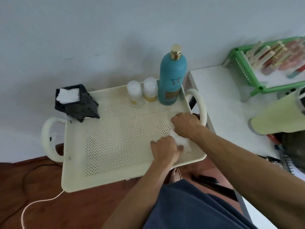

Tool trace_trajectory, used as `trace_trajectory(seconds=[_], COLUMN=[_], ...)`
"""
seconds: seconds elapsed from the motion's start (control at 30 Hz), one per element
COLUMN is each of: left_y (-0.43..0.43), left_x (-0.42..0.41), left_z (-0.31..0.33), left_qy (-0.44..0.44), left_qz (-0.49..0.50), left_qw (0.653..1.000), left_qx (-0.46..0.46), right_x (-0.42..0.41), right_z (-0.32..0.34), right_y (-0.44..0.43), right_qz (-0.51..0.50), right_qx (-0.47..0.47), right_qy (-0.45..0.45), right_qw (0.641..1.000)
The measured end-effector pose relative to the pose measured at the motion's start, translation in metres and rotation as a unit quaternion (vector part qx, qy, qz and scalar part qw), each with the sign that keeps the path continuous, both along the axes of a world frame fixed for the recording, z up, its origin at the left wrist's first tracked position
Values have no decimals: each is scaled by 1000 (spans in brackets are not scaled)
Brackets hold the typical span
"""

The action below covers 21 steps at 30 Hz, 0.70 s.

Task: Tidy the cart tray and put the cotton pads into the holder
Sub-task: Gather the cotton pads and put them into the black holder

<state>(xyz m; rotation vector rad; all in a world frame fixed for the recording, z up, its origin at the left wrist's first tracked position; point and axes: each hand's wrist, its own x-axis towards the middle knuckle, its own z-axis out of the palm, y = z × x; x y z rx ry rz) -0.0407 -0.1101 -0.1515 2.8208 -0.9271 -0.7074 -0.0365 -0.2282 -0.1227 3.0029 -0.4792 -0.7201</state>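
Note:
The cream perforated cart tray point(115, 146) fills the middle of the head view. A black holder point(79, 104) stands on its far left corner with white cotton pads point(68, 95) stacked inside. Near the tray's right rim lie white cotton pads point(181, 141), partly covered by both hands. My left hand point(165, 149) rests on their near end, fingers curled over them. My right hand point(186, 124) presses down on their far end, knuckles up. Whether either hand has lifted the pads cannot be told.
A tall teal bottle with a gold cap point(172, 76) and two small clear bottles point(142, 93) stand along the tray's far edge. A white table point(222, 104) with a green rack point(244, 70) and a pale cylinder point(277, 116) lies right. A cable point(41, 202) crosses the floor.

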Motion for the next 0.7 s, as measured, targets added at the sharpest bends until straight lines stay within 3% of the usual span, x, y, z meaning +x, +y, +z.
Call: trace_trajectory(seconds=[0.23, 0.43, 0.7], left_y=[0, 7, 10], left_x=[-2, 5, 20], left_z=[1, 8, 13], left_qy=[53, 12, -5], left_qz=[45, 43, 18], left_qw=[997, 999, 1000], left_qx=[-18, -22, 2], right_x=[-4, 6, 34], right_z=[-11, 2, 51], right_y=[0, -1, 0], right_qz=[25, -23, -45], right_qx=[-15, 40, 108], right_qy=[-18, -32, -150], right_qw=[999, 998, 982])
